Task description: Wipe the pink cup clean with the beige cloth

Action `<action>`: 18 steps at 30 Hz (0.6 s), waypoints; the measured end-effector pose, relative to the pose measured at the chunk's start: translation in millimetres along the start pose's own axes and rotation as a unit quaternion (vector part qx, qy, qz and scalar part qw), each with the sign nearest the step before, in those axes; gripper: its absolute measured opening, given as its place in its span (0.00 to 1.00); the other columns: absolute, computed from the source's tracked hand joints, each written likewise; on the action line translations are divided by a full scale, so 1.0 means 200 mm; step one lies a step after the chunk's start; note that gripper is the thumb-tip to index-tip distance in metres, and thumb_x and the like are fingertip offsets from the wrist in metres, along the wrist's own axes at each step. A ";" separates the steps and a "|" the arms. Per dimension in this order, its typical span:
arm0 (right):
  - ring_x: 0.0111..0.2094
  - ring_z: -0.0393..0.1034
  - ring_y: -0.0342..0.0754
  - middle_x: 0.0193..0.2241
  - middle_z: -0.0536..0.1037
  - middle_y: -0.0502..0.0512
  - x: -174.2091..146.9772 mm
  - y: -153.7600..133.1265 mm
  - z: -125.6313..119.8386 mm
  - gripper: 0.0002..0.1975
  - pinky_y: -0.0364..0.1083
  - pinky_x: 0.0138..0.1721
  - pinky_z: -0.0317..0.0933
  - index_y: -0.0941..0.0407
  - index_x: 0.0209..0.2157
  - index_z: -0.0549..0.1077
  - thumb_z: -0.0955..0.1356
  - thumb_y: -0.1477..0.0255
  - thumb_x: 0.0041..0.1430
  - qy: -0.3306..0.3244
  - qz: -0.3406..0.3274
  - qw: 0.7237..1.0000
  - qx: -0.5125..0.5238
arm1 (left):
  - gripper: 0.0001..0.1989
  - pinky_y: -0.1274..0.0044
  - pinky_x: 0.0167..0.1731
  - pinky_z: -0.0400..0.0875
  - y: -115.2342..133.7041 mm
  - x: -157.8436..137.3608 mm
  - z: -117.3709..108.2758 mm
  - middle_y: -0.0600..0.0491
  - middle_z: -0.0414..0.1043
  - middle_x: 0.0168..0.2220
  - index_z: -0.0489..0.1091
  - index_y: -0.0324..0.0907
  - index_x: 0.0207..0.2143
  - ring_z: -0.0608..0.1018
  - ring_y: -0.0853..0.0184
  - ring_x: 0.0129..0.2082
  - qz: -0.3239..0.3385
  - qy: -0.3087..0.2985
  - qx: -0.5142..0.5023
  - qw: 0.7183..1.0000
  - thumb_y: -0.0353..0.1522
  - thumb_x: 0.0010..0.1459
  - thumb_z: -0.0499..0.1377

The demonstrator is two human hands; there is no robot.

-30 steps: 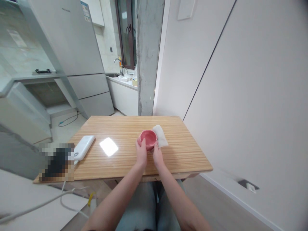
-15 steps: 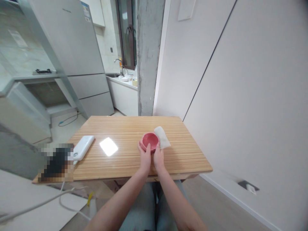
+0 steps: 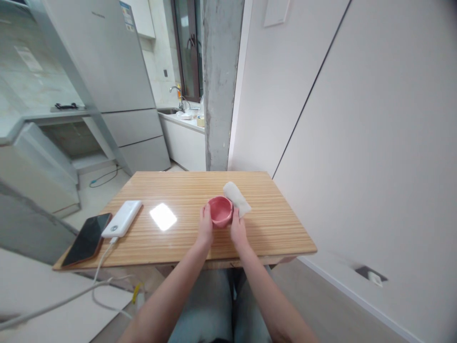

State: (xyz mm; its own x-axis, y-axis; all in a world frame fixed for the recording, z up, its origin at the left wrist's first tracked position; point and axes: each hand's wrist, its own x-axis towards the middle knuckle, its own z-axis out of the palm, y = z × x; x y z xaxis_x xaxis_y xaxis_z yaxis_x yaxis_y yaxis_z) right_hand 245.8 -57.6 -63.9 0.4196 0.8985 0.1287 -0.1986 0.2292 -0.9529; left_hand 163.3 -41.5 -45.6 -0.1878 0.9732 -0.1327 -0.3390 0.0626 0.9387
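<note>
**Pink bowl cupped between two hands on a wooden table**

Since half a second ago, the two hands have parted from the near side of the bowl to opposite flanks, and the bowl now sits level with its opening facing up. Left hand (image 3: 205, 227) lies against the left wall of the pink bowl (image 3: 220, 210), fingers curled round it; right hand (image 3: 237, 229) lies against the right wall in the same manner. Both hands thus clasp the bowl between them. Whether the bowl rests on the surface or is raised just above it cannot be told. The bowl is right of centre on the wooden table (image 3: 278, 228). A white cloth (image 3: 236, 198) lies just behind and to the right of the bowl, touching or nearly touching it. Well apart, at the left end of the table, a white power bank (image 3: 122, 218) lies beside a black phone (image 3: 87, 238), and a white cable (image 3: 102, 259) runs from the power bank over the table edge. A bright patch of reflected light (image 3: 163, 216) lies between the power bank and the bowl.
</note>
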 end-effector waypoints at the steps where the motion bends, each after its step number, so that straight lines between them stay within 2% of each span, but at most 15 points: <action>1: 0.56 0.62 0.49 0.52 0.71 0.58 -0.04 0.01 0.02 0.26 0.50 0.59 0.51 0.58 0.51 0.69 0.60 0.55 0.58 0.013 -0.012 1.000 0.005 | 0.21 0.74 0.46 0.67 -0.02 -0.03 0.01 0.47 0.67 0.51 0.63 0.43 0.48 0.70 0.62 0.52 0.022 0.033 -0.004 0.999 0.45 0.57 0.53; 3: 0.58 0.59 0.48 0.55 0.68 0.58 -0.08 0.02 0.04 0.27 0.50 0.59 0.50 0.58 0.54 0.66 0.59 0.56 0.59 0.030 -0.026 0.999 0.013 | 0.22 0.75 0.48 0.67 -0.06 -0.08 0.02 0.47 0.63 0.54 0.59 0.46 0.50 0.68 0.64 0.53 0.046 0.070 0.004 0.996 0.43 0.56 0.56; 4: 0.58 0.59 0.48 0.55 0.67 0.59 -0.08 0.02 0.04 0.27 0.50 0.59 0.50 0.58 0.54 0.65 0.59 0.57 0.59 0.038 -0.029 0.999 0.014 | 0.24 0.76 0.46 0.67 -0.07 -0.09 0.02 0.47 0.63 0.54 0.57 0.47 0.51 0.69 0.65 0.52 0.035 0.066 0.007 0.997 0.43 0.55 0.57; 7: 0.56 0.61 0.50 0.52 0.71 0.59 -0.02 -0.01 -0.01 0.26 0.50 0.58 0.52 0.59 0.51 0.68 0.61 0.57 0.57 0.040 -0.031 0.999 0.004 | 0.28 0.75 0.35 0.71 -0.03 -0.06 -0.01 0.46 0.69 0.49 0.56 0.46 0.52 0.75 0.63 0.42 -0.086 -0.028 0.005 0.996 0.46 0.53 0.57; 9: 0.54 0.64 0.51 0.49 0.73 0.59 0.05 -0.02 -0.05 0.25 0.50 0.57 0.53 0.59 0.48 0.71 0.63 0.57 0.55 0.005 -0.030 0.999 -0.008 | 0.28 0.77 0.28 0.70 0.02 0.00 -0.04 0.47 0.71 0.45 0.59 0.45 0.52 0.77 0.63 0.36 -0.159 -0.100 0.008 0.982 0.47 0.52 0.57; 10: 0.53 0.65 0.51 0.48 0.74 0.59 0.08 -0.03 -0.07 0.25 0.50 0.57 0.54 0.59 0.47 0.72 0.63 0.57 0.55 -0.009 -0.027 0.999 -0.015 | 0.27 0.78 0.25 0.69 0.04 0.03 -0.05 0.47 0.72 0.44 0.62 0.45 0.51 0.77 0.64 0.35 -0.175 -0.118 0.012 0.977 0.46 0.52 0.58; 12: 0.51 0.67 0.51 0.45 0.76 0.58 0.14 -0.04 -0.09 0.23 0.49 0.55 0.57 0.59 0.43 0.74 0.64 0.56 0.54 0.005 -0.012 0.999 -0.031 | 0.24 0.80 0.22 0.66 0.07 0.09 -0.06 0.48 0.74 0.41 0.66 0.44 0.49 0.76 0.66 0.32 -0.187 -0.123 0.008 0.975 0.45 0.53 0.57; 14: 0.45 0.71 0.51 0.38 0.79 0.57 0.18 -0.04 -0.10 0.21 0.47 0.47 0.63 0.58 0.37 0.75 0.65 0.56 0.52 0.050 0.029 0.998 -0.033 | 0.23 0.80 0.21 0.65 0.09 0.12 -0.06 0.49 0.74 0.39 0.68 0.42 0.48 0.75 0.67 0.30 -0.198 -0.115 -0.015 0.973 0.46 0.54 0.54; 16: 0.34 0.74 0.49 0.28 0.80 0.55 0.19 -0.03 -0.07 0.19 0.44 0.34 0.67 0.58 0.32 0.74 0.66 0.55 0.51 0.074 0.082 0.994 -0.005 | 0.24 0.79 0.22 0.67 0.07 0.12 -0.04 0.48 0.74 0.39 0.68 0.41 0.48 0.75 0.66 0.30 -0.193 -0.112 -0.041 0.974 0.47 0.55 0.52; 18: 0.22 0.71 0.45 0.17 0.75 0.50 0.15 0.00 -0.03 0.20 0.41 0.21 0.63 0.58 0.28 0.73 0.65 0.54 0.52 0.072 0.129 0.988 0.044 | 0.25 0.77 0.28 0.69 0.03 0.11 -0.01 0.48 0.73 0.41 0.67 0.40 0.48 0.76 0.65 0.35 -0.133 -0.091 -0.062 0.985 0.48 0.55 0.52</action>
State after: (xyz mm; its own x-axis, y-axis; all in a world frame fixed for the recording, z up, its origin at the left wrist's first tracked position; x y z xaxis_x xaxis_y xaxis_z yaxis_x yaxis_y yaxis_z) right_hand 263.5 -32.8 -61.7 0.4650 0.8705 -0.1616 -0.3893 0.0370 -0.9204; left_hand 155.5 -20.9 -42.3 0.0871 0.9501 -0.2995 -0.4664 0.3046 0.8305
